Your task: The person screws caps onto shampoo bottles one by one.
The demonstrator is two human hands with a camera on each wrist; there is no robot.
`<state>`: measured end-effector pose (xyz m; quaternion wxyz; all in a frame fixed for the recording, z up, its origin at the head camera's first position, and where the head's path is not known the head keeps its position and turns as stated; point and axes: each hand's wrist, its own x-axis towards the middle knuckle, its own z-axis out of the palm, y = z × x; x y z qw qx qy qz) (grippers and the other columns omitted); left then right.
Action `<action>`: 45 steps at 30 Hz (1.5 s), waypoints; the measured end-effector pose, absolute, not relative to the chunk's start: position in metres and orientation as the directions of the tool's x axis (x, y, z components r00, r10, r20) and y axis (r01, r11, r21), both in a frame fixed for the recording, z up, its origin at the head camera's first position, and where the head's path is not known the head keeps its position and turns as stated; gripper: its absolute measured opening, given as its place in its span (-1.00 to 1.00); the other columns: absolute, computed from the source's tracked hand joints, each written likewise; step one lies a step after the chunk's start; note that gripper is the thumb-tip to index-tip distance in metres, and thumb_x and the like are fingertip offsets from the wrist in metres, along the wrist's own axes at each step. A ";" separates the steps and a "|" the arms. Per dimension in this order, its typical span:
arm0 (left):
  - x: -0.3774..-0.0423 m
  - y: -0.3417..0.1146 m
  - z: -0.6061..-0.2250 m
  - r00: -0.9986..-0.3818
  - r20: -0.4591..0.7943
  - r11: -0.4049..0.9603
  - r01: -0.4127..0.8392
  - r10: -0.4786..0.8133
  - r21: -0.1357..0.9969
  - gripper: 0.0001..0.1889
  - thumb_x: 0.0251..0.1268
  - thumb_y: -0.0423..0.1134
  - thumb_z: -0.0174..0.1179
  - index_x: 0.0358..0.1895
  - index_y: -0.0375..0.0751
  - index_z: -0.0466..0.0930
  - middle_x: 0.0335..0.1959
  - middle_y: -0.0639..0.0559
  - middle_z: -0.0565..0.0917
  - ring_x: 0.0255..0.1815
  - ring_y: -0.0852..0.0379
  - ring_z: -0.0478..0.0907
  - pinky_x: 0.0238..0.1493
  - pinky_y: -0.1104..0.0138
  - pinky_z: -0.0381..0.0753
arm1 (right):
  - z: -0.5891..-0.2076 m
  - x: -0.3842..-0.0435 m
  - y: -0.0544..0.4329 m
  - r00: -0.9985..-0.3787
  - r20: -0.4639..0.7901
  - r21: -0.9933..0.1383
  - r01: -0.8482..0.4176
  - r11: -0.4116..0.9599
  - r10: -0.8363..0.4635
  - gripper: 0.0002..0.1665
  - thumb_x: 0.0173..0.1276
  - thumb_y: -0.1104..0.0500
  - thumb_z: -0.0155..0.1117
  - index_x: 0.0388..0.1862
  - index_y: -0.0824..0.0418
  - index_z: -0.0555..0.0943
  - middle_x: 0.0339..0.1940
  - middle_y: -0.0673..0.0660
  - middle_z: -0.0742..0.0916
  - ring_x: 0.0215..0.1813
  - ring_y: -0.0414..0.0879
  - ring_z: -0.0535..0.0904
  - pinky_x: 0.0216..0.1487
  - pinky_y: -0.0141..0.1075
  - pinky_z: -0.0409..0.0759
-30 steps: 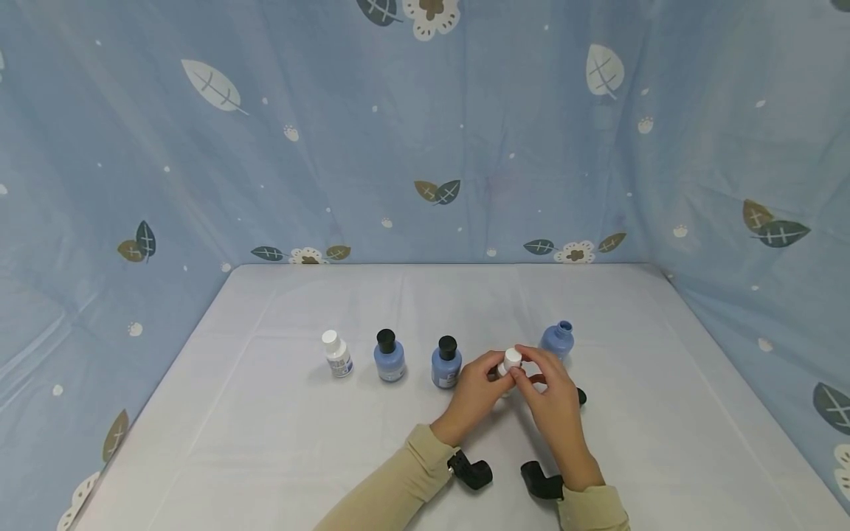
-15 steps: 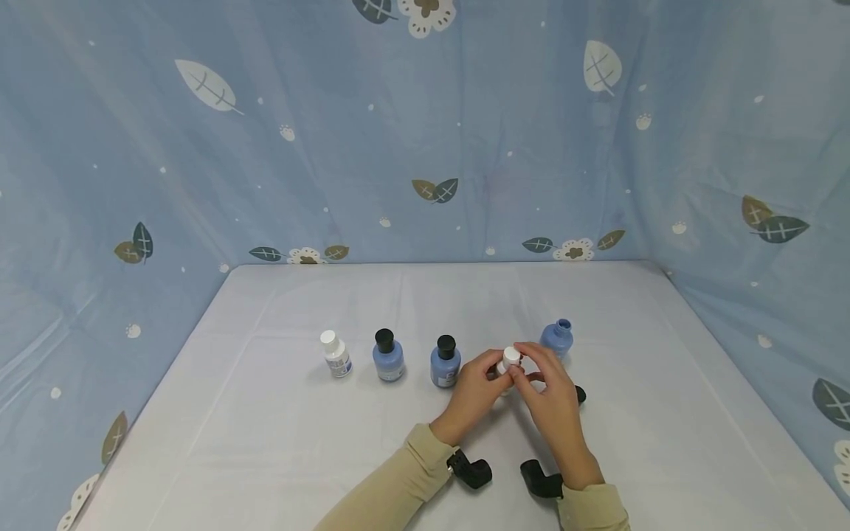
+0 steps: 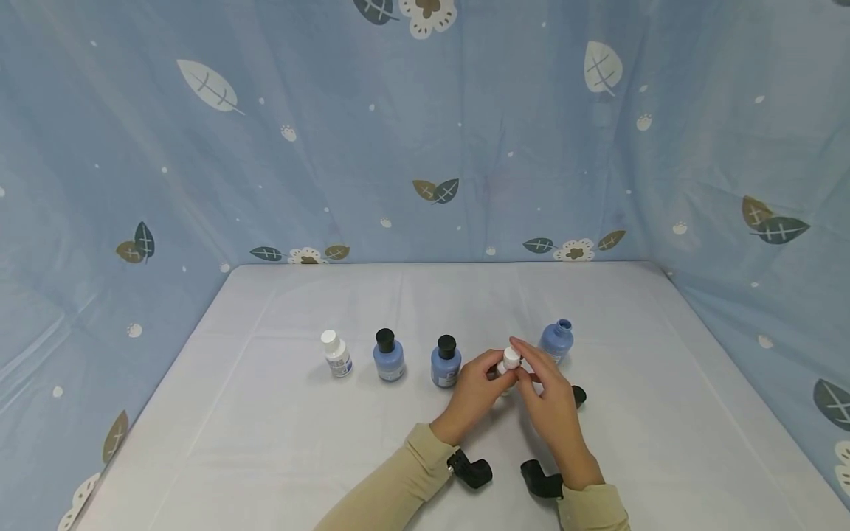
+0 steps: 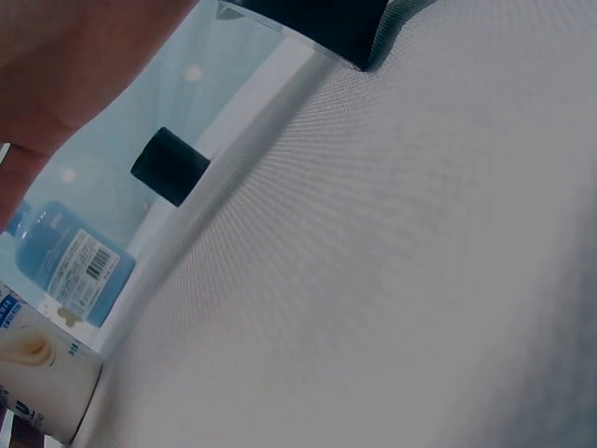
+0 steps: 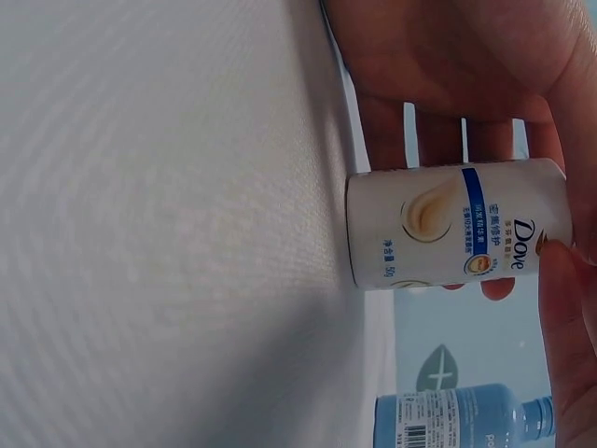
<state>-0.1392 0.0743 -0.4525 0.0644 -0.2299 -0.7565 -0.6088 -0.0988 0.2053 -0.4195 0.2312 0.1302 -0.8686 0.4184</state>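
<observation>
My left hand [image 3: 474, 391] grips the body of a small white Dove bottle [image 5: 462, 224], fingers curled behind it. The bottle is upright, its base right at the white table surface, and its label faces the right wrist camera. From the other side my right hand [image 3: 551, 398] has thumb and index finger around the white cap [image 3: 511, 357] at the top. The bottle's body is mostly hidden behind the hands in the head view. An uncapped blue bottle [image 3: 556, 339] stands just beyond my right hand. Beside that hand lies a black cap [image 4: 171, 166], partly covered in the head view.
Left of the hands stand two blue bottles with black caps, the nearer one [image 3: 446, 363] and another [image 3: 389, 356]. Farther left is a second white bottle [image 3: 337, 354]. A patterned blue curtain [image 3: 425, 133] rises behind the white table [image 3: 265, 457].
My right index finger has shifted back and to the left over the cap, and the thumb slightly right. The left hand holds its place, and the standing bottles have not moved.
</observation>
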 end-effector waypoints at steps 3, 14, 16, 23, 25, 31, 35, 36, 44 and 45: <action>-0.139 0.074 -0.452 -0.887 0.374 0.149 0.422 0.269 0.894 -0.78 0.17 -0.08 0.16 -0.14 -0.01 0.57 -0.26 0.22 0.57 -0.27 0.33 0.48 -0.27 0.44 0.50 | -0.420 -0.099 0.205 -0.872 0.489 -0.687 -0.398 0.608 -0.018 -0.47 0.28 0.31 0.09 0.21 -0.05 0.40 0.15 -0.06 0.49 0.15 -0.16 0.37 -0.16 -0.32 0.50; -0.140 0.075 -0.453 -0.898 0.348 0.182 0.402 0.270 0.897 -0.83 0.18 -0.12 0.15 -0.16 0.03 0.58 -0.27 0.24 0.57 -0.26 0.34 0.48 -0.25 0.44 0.49 | -0.419 -0.099 0.204 -0.854 0.520 -0.680 -0.415 0.605 -0.001 -0.61 0.25 0.22 0.18 0.09 0.07 0.50 0.05 0.01 0.54 0.05 -0.16 0.42 -0.19 -0.49 0.46; -0.139 0.075 -0.453 -0.897 0.350 0.183 0.404 0.270 0.896 -0.83 0.18 -0.12 0.15 -0.16 0.03 0.58 -0.26 0.24 0.57 -0.26 0.34 0.48 -0.24 0.44 0.49 | -0.418 -0.098 0.204 -0.853 0.523 -0.682 -0.415 0.602 0.004 -0.61 0.24 0.20 0.19 0.07 0.08 0.51 0.04 0.01 0.55 0.03 -0.16 0.43 -0.21 -0.50 0.46; -0.139 0.075 -0.453 -0.901 0.345 0.178 0.397 0.265 0.900 -0.82 0.17 -0.11 0.16 -0.16 0.05 0.58 -0.25 0.25 0.57 -0.22 0.34 0.49 -0.22 0.44 0.49 | -0.418 -0.098 0.204 -0.848 0.530 -0.683 -0.420 0.598 0.011 -0.60 0.20 0.21 0.24 0.05 0.09 0.51 0.02 0.01 0.55 0.00 -0.10 0.45 -0.23 -0.44 0.50; -0.139 0.075 -0.453 -0.902 0.342 0.172 0.393 0.265 0.904 -0.81 0.17 -0.12 0.16 -0.14 0.04 0.58 -0.24 0.25 0.58 -0.21 0.34 0.49 -0.21 0.44 0.49 | -0.418 -0.098 0.204 -0.848 0.530 -0.687 -0.419 0.593 0.015 -0.60 0.19 0.21 0.24 0.05 0.09 0.52 0.01 0.00 0.55 -0.01 -0.06 0.46 -0.24 -0.44 0.50; -0.139 0.075 -0.453 -0.902 0.341 0.186 0.395 0.266 0.900 -0.80 0.17 -0.12 0.16 -0.13 0.05 0.58 -0.24 0.26 0.57 -0.23 0.34 0.49 -0.23 0.45 0.49 | -0.417 -0.098 0.205 -0.848 0.529 -0.689 -0.412 0.596 0.025 -0.61 0.19 0.19 0.25 0.04 0.09 0.52 0.00 -0.01 0.56 -0.01 -0.14 0.43 -0.25 -0.49 0.48; -0.139 0.075 -0.454 -0.898 0.346 0.199 0.404 0.272 0.893 -0.82 0.18 -0.11 0.15 -0.14 0.06 0.57 -0.27 0.25 0.56 -0.27 0.34 0.47 -0.26 0.45 0.49 | -0.417 -0.098 0.205 -0.844 0.535 -0.684 -0.411 0.603 0.030 -0.62 0.18 0.21 0.26 0.02 0.11 0.53 -0.01 -0.01 0.56 -0.01 -0.20 0.42 -0.25 -0.50 0.48; -0.139 0.075 -0.454 -0.897 0.347 0.200 0.406 0.273 0.892 -0.82 0.18 -0.11 0.15 -0.15 0.06 0.57 -0.27 0.25 0.56 -0.27 0.33 0.47 -0.27 0.45 0.49 | -0.416 -0.098 0.206 -0.843 0.537 -0.682 -0.413 0.604 0.030 -0.62 0.18 0.21 0.26 0.02 0.11 0.54 -0.01 -0.01 0.56 -0.01 -0.20 0.42 -0.25 -0.49 0.48; -0.133 0.073 -0.440 -0.895 0.354 0.154 0.403 0.270 0.902 -0.82 0.18 -0.21 0.16 -0.14 -0.06 0.58 -0.25 0.15 0.59 -0.25 0.31 0.48 -0.24 0.44 0.49 | -0.418 -0.100 0.207 -0.836 0.548 -0.677 -0.425 0.602 0.027 -0.60 0.16 0.23 0.27 0.02 0.14 0.53 -0.04 0.01 0.56 -0.03 -0.20 0.42 -0.26 -0.52 0.46; -0.130 0.072 -0.435 -0.896 0.352 0.150 0.400 0.269 0.904 -0.82 0.18 -0.22 0.16 -0.14 -0.08 0.58 -0.25 0.14 0.59 -0.25 0.32 0.48 -0.24 0.44 0.49 | -0.418 -0.100 0.207 -0.836 0.548 -0.678 -0.425 0.600 0.028 -0.60 0.16 0.23 0.28 0.03 0.13 0.53 -0.04 0.00 0.55 -0.03 -0.20 0.42 -0.26 -0.53 0.46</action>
